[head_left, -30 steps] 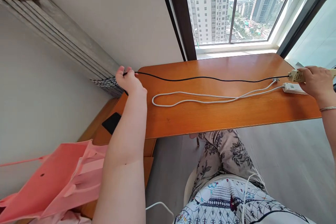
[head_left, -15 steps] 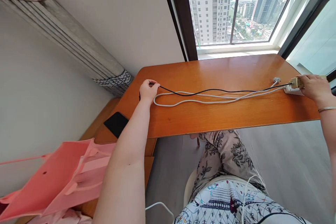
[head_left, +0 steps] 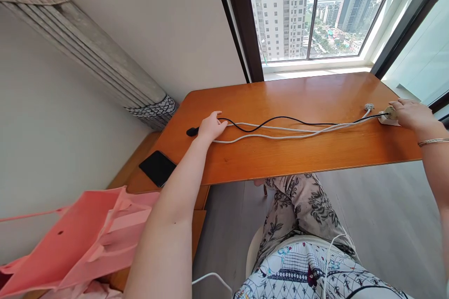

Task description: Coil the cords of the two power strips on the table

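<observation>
My left hand (head_left: 211, 128) is over the left part of the wooden desk (head_left: 280, 156), its fingers stretched out above a black cable (head_left: 280, 117) and a white cable (head_left: 263, 137). The black cable's dark plug end (head_left: 192, 131) lies on the desk just left of that hand. At the right end, my right hand (head_left: 414, 113) is closed over a beige block (head_left: 390, 112), into which the black cable runs. Partly hidden under this hand is a white power strip (head_left: 388, 122). A grey-white plug (head_left: 369, 107) on the white cable lies just left of it.
A dark phone or tablet (head_left: 157, 168) lies at the desk's left side. Nearer me on the left is a pink felt bag (head_left: 80, 238). Behind the desk are a window (head_left: 315, 18) and a tied curtain (head_left: 105, 65). My legs (head_left: 294, 205) are below the front edge.
My left hand has let go of the black cable's end and shifted right and nearer me. The plug end now rests on the desk. My right hand and the beige block have turned slightly.
</observation>
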